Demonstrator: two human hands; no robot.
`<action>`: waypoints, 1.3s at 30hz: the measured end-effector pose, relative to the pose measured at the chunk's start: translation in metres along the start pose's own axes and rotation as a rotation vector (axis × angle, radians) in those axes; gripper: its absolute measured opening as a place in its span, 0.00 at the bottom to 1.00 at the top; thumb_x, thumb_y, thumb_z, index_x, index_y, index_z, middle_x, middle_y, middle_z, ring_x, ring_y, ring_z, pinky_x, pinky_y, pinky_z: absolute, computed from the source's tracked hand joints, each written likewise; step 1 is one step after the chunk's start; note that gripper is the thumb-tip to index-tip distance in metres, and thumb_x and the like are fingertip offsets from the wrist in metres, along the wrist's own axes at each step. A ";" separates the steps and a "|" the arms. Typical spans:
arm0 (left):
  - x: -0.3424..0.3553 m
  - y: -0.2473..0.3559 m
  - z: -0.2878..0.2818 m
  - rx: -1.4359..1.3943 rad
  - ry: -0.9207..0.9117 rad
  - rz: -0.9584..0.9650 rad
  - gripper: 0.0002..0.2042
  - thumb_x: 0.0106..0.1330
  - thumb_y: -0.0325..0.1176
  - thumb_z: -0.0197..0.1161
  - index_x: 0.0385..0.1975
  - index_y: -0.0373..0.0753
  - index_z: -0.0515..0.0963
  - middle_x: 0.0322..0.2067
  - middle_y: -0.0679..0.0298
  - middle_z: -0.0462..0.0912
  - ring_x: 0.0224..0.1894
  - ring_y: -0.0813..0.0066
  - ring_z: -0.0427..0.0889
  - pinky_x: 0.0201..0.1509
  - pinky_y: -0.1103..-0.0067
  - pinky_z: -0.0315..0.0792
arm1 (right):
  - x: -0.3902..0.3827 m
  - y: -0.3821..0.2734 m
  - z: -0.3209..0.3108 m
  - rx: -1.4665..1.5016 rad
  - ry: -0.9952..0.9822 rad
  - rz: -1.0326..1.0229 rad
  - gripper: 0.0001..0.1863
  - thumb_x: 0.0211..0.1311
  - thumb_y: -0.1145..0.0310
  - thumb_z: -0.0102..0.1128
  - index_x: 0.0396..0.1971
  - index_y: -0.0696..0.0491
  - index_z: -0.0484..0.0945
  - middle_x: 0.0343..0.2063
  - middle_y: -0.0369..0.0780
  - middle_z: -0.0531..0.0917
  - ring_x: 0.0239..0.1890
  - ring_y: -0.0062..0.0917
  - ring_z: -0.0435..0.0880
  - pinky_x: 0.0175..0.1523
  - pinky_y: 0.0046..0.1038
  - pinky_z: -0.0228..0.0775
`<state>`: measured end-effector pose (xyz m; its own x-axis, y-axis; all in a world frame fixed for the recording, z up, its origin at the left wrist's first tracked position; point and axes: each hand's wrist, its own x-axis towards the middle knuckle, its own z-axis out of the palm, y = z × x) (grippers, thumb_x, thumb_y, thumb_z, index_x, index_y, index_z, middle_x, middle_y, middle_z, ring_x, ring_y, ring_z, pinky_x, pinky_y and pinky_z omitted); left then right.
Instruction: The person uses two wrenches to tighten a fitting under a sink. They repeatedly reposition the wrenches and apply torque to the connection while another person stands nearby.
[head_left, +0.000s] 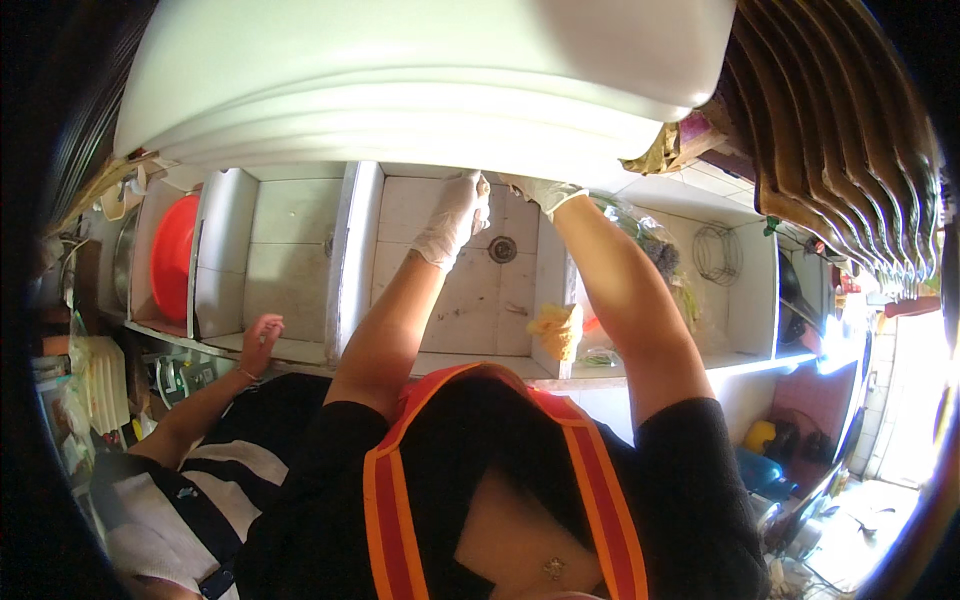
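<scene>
Both my hands wear thin whitish gloves and reach over a tiled sink basin (440,320) with a round drain (502,249). My left hand (455,222) is at the basin's far side with its fingers curled in. Whatever it grips, if anything, I cannot make out. My right hand (548,193) is just to its right, close under the lower edge of a large pale stack (400,110). That hand's fingers are partly hidden and in shadow, with a small dark spot at their tips. Below my right forearm, a yellow cloth (557,330) hangs over the basin divider.
Another person's bare hand (262,343) rests at the left basin's near edge. A red tub (176,258) stands farther left. The right basin holds bagged greens (655,250) and a wire rack (717,252). Dark, wavy-edged stacked pieces (840,140) overhang at upper right.
</scene>
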<state>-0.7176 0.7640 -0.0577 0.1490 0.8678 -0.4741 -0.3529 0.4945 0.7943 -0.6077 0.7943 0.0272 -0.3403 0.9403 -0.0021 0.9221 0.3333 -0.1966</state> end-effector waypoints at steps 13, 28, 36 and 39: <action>-0.028 0.042 -0.016 0.334 0.107 0.087 0.14 0.66 0.43 0.47 0.24 0.38 0.68 0.11 0.69 0.65 0.10 0.81 0.61 0.13 0.81 0.63 | 0.025 0.052 0.113 -0.209 0.113 0.037 0.16 0.63 0.63 0.44 0.45 0.58 0.70 0.37 0.42 0.75 0.39 0.25 0.74 0.40 0.25 0.70; -0.017 0.011 -0.013 0.222 0.098 0.090 0.17 0.67 0.42 0.46 0.20 0.37 0.68 0.11 0.70 0.63 0.10 0.81 0.60 0.12 0.82 0.57 | -0.039 0.017 0.056 1.792 -0.129 0.599 0.10 0.60 0.64 0.47 0.30 0.55 0.72 0.16 0.34 0.70 0.14 0.19 0.66 0.18 0.23 0.59; -0.030 -0.007 -0.004 0.145 0.154 0.092 0.14 0.66 0.40 0.49 0.27 0.35 0.72 0.14 0.69 0.69 0.11 0.84 0.64 0.15 0.85 0.62 | -0.065 -0.004 0.079 1.830 0.071 0.558 0.10 0.58 0.73 0.49 0.39 0.58 0.71 0.22 0.36 0.74 0.20 0.19 0.71 0.26 0.20 0.64; -0.050 -0.037 -0.004 0.047 0.192 0.075 0.15 0.66 0.42 0.48 0.27 0.37 0.72 0.15 0.70 0.69 0.12 0.84 0.64 0.14 0.85 0.61 | -0.092 -0.015 0.099 1.886 0.015 0.549 0.10 0.57 0.73 0.51 0.39 0.57 0.70 0.26 0.38 0.77 0.26 0.18 0.75 0.30 0.17 0.67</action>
<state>-0.7153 0.7022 -0.0650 -0.0564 0.8792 -0.4731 -0.3120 0.4346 0.8449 -0.6086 0.6959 -0.0664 -0.1232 0.9031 -0.4113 -0.4332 -0.4218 -0.7965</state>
